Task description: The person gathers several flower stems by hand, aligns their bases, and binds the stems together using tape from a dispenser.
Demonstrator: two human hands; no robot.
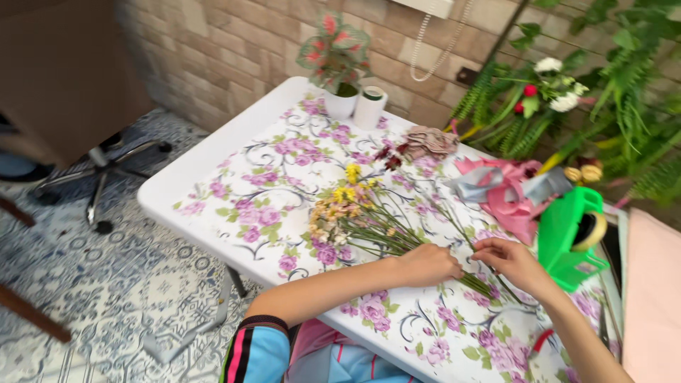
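A bunch of small yellow and cream flowers (pixel 345 206) on long green stems lies across the floral-patterned table (pixel 241 198), heads pointing left. My left hand (pixel 428 264) rests closed over the stems near their lower part. My right hand (pixel 508 259) is just to the right, fingers pinched at the same stems. A few dark red flowers (pixel 391 157) lie further back among the stems.
Pink and grey ribbons (pixel 504 188) and a green tape dispenser (pixel 569 237) sit at the right. A potted pink-green plant (pixel 335 60) and a white roll (pixel 369 106) stand at the back. Ferns and flowers (pixel 560 92) fill the right rear. An office chair base (pixel 99 177) stands left.
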